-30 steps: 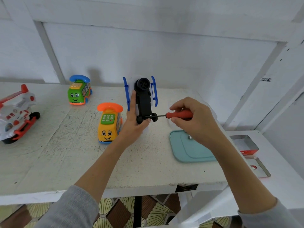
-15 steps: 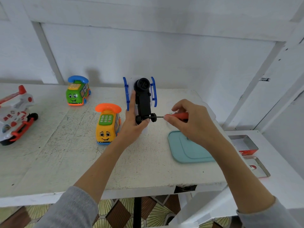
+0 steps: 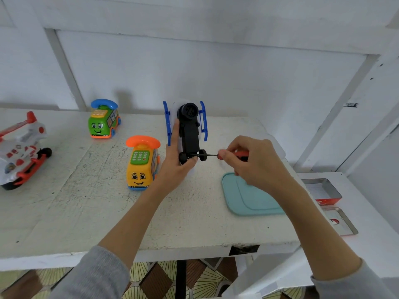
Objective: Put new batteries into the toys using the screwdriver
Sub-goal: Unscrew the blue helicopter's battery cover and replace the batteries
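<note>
Upright, toy point(image 3: 190, 134) — gripped by left hand point(image 3: 174, 169).

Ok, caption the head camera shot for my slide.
Left hand holds toy upright while right hand drives screwdriver in.

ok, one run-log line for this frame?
phase: unscrewing | left hand: holds helicopter toy underside up | right hand: grips screwdriver, tip at underside | battery cover: cannot tell

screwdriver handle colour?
Red-orange, on the screwdriver in the right hand; head view.
</note>
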Action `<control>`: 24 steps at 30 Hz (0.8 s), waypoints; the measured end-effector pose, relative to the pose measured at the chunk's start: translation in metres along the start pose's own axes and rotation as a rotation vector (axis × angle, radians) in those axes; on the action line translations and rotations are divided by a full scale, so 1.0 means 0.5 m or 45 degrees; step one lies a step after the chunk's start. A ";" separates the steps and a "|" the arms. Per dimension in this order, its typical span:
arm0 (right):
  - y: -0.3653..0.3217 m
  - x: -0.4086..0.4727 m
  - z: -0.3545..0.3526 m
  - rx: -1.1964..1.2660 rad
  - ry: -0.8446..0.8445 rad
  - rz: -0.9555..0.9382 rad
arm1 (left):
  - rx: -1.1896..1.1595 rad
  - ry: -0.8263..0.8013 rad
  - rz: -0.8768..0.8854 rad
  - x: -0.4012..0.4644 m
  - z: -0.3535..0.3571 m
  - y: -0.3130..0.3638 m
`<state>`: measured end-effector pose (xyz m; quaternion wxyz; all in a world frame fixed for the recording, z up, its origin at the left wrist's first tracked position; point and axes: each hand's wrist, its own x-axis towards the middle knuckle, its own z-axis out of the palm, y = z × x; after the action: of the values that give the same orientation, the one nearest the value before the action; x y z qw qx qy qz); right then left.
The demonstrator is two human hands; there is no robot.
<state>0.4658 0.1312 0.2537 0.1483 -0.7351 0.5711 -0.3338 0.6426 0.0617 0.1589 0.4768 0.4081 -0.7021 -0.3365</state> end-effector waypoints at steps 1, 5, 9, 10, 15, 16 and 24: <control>0.002 0.001 0.000 -0.015 -0.002 -0.005 | -0.008 0.002 0.001 0.000 0.000 0.002; 0.004 -0.001 0.000 0.103 0.068 -0.108 | -0.024 -0.002 -0.018 0.000 -0.001 0.004; 0.003 -0.002 0.003 0.040 0.021 -0.117 | -0.046 -0.010 -0.045 0.001 -0.002 -0.001; 0.004 -0.003 0.004 0.037 -0.008 -0.094 | -0.058 -0.010 -0.042 0.001 -0.004 -0.001; 0.016 -0.011 0.006 -0.114 -0.079 -0.038 | -0.115 -0.030 -0.082 0.002 -0.010 0.003; 0.017 -0.013 0.006 -0.106 -0.054 -0.040 | -0.120 -0.036 -0.089 0.002 -0.011 0.005; 0.029 -0.016 -0.001 -0.158 -0.007 -0.047 | -0.140 -0.068 -0.057 -0.005 -0.016 0.026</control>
<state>0.4537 0.1344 0.2430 0.0979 -0.7542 0.5766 -0.2985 0.6472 0.0689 0.1719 0.4720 0.3879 -0.6857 -0.3957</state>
